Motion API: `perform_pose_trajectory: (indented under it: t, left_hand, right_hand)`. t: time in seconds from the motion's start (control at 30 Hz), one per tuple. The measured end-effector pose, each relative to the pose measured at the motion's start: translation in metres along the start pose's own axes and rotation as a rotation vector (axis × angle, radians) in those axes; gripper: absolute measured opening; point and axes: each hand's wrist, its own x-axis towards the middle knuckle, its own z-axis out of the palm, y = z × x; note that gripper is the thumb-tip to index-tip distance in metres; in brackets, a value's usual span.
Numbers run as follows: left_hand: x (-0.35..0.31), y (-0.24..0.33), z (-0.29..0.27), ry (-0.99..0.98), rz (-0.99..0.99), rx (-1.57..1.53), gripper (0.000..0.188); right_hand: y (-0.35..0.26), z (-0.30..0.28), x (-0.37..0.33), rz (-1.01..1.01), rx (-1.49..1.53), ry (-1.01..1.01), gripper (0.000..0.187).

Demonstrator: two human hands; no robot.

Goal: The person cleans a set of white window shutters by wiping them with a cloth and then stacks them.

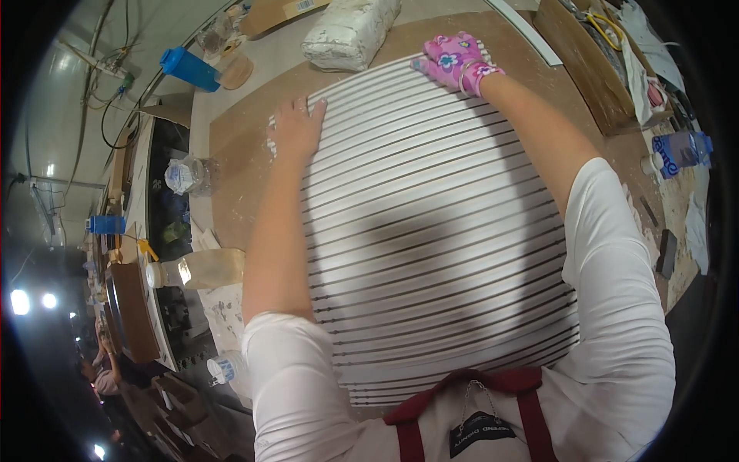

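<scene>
A large panel of parallel white slats (408,146), with dark gaps between them, lies on the brown board in front of me. My left hand (296,127), bare, rests on its far left edge, thumb apart from the fingers. Some slat ends show just beside that hand. At the far right corner, my right hand (456,63) lies over the slats in a pink flowered glove, thumb stretched to the left. Shadow falls across the middle of the panel.
Beyond the panel sits a white, plaster-smeared block (350,32). A blue bottle (188,69), a clear jar (185,175) and a large bottle of pale liquid (204,268) stand at left. On the right are a cardboard box (589,85) and a blue-labelled bottle (681,152). Another person is far left.
</scene>
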Motion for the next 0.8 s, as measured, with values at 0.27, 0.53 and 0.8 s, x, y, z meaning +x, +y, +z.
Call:
perform_pose_trajectory:
  t: [0.27, 0.53, 0.8]
  left_hand:
    - [-0.100, 0.000, -0.003, 0.129, 0.165, 0.009, 0.046]
    - [-0.174, -0.030, -0.043, 0.247, 0.217, -0.298, 0.043]
    - [-0.471, -0.011, -0.166, -0.677, -0.375, -1.250, 0.050]
  right_hand:
    - [-0.009, -0.029, -0.114, -0.216, 0.031, -0.081, 0.047]
    - [-0.021, -0.017, -0.144, -0.116, 0.083, 0.022, 0.053]
    - [0.014, 0.000, -0.148, -0.114, 0.020, 0.038, 0.055]
